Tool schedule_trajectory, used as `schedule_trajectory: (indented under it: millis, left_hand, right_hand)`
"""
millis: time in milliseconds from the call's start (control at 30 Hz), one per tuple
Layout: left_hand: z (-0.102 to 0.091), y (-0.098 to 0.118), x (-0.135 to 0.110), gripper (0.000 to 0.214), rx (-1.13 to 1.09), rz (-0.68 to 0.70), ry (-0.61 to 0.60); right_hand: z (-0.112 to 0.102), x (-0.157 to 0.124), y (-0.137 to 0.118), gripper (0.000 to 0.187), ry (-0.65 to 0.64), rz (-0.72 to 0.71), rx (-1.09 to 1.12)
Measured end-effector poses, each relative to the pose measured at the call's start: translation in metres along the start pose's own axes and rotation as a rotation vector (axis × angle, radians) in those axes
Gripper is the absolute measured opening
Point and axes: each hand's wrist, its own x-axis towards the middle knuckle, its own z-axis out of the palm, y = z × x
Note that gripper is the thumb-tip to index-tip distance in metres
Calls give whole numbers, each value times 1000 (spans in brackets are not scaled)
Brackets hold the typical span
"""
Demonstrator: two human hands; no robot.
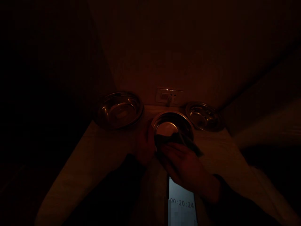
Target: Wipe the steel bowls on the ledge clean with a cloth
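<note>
The left hand [144,146] grips the left rim of a round, shiny steel plate [168,125], holding it tilted just above the surface. The right hand [185,166] is clenched on a dark crumpled cloth [174,139] that presses on the plate's near edge. Below this plate, under the right wrist, lies a phone with a lit pale screen [182,204] showing digits. It rests on a pale stone-like counter [94,157]. Behind the plate to the left sits a larger steel dish [118,110], and to the right a smaller steel dish [203,116]. Directly behind is a white wall socket [169,95] on a plain wall [176,47]. The room is very dim and reddish.
</note>
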Motion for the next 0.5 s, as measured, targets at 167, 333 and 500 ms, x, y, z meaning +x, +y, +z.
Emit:
schedule_trajectory:
  millis: [167,333,500]
  left_hand:
    - [-5,5,4,39,12,-26,-24]
    - [-5,7,4,38,12,-30,-5]
    - [-1,5,-1,39,46,-12,36]
  right_hand:
    - [-26,0,13,26,-182,3,39]
    - [-34,-2,17,23,-206,-3,36]
    - [-9,0,6,30,-103,9,63]
